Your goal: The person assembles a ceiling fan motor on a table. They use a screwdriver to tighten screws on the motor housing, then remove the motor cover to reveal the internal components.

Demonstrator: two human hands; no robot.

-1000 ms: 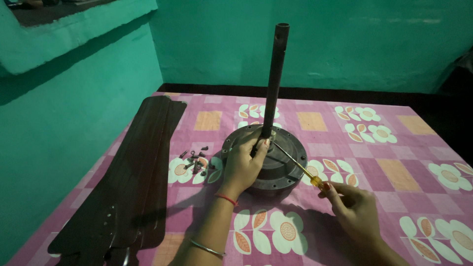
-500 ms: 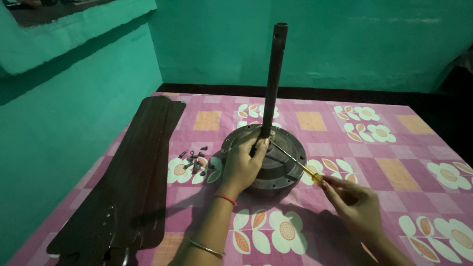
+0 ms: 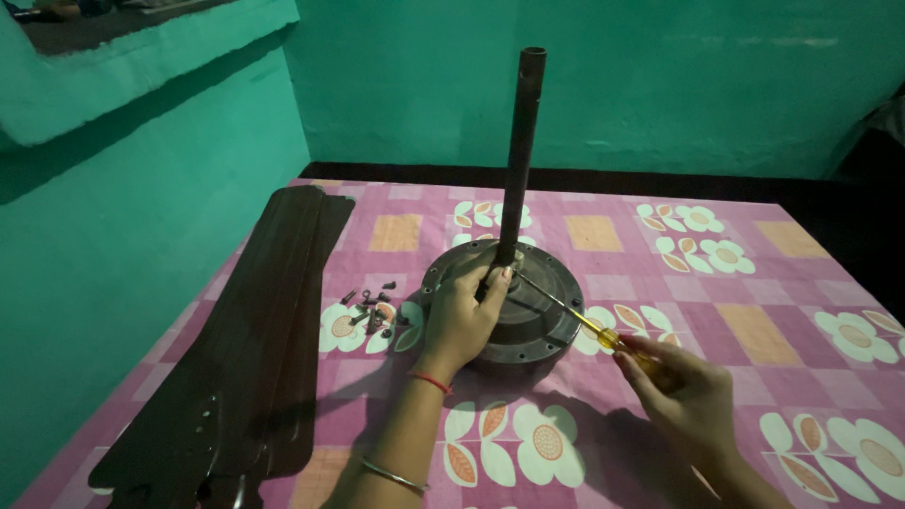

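Both hands: busy, frame centre
Left hand [image 3: 465, 316]: fingers closed on fan motor [image 3: 504, 303] at rod [image 3: 519, 155] base
Right hand [image 3: 683, 388]: gripping yellow screwdriver [image 3: 580, 319], tip at motor hub
Left side: loose screws [image 3: 370, 306], dark fan blades [image 3: 250, 358]

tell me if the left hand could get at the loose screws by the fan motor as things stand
Probably yes: the left hand rests on the fan motor, and the loose screws lie just to its left on the cloth, nothing between them.

Tall rod [image 3: 521, 155] blocks centre, screws [image 3: 370, 309] and blades [image 3: 247, 358] crowd left, right open
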